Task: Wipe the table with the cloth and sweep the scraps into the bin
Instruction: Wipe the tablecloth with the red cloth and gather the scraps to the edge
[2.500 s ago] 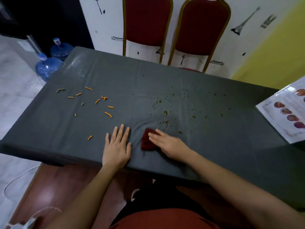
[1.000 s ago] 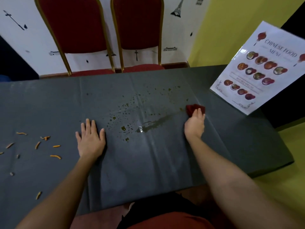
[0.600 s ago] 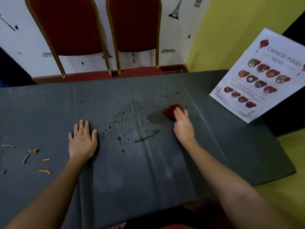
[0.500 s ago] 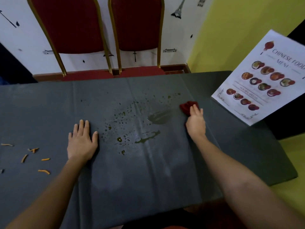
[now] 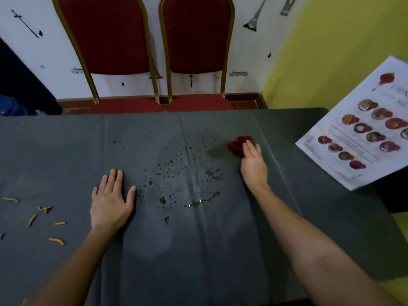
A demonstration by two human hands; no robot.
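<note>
A dark red cloth (image 5: 237, 145) lies bunched on the grey-covered table (image 5: 198, 250), right of centre. My right hand (image 5: 252, 164) presses flat on its near edge, fingers covering part of it. Greenish droplets and smears (image 5: 187, 182) spread across the table's middle, between my hands. My left hand (image 5: 111, 199) rests flat, palm down, fingers apart, just left of the spill, holding nothing. Several orange scraps (image 5: 45, 209) are scattered at the left edge of the view. No bin is in view.
Two red chairs with gold frames (image 5: 154, 51) stand against the wall behind the table. A laminated food menu (image 5: 362, 133) sticks up at the table's right end. A blue water bottle (image 5: 8, 106) shows at the far left.
My right hand has dragged the cloth back and forth over the right side of the spill, leaving a wet smear; it now sits slightly left of half a second ago. My left hand stayed planted.
</note>
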